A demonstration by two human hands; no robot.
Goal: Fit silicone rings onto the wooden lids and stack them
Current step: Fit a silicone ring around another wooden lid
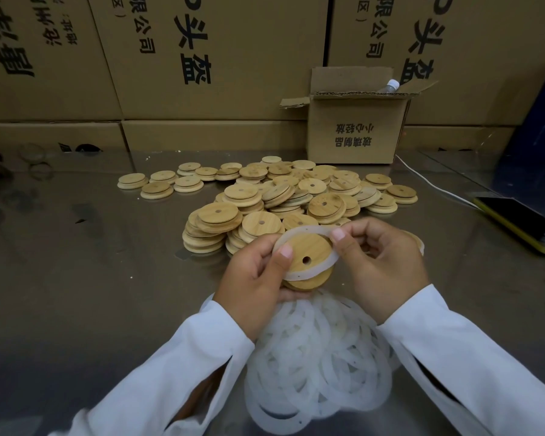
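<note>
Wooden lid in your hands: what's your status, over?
Left hand grips wooden lid. Right hand pinches silicone ring, partly stretched over it. Loose rings heaped below, nothing blocking.

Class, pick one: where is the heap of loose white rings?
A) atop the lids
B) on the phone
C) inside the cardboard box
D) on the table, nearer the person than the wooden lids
D: the white rings lie on the table, with the wooden lids farther back.

cam: head (wide-angle, sole view) | faces: forward, down | near: left hand [255, 280], right hand [383, 265] | far: table [76, 278], boxes [217, 58]
</note>
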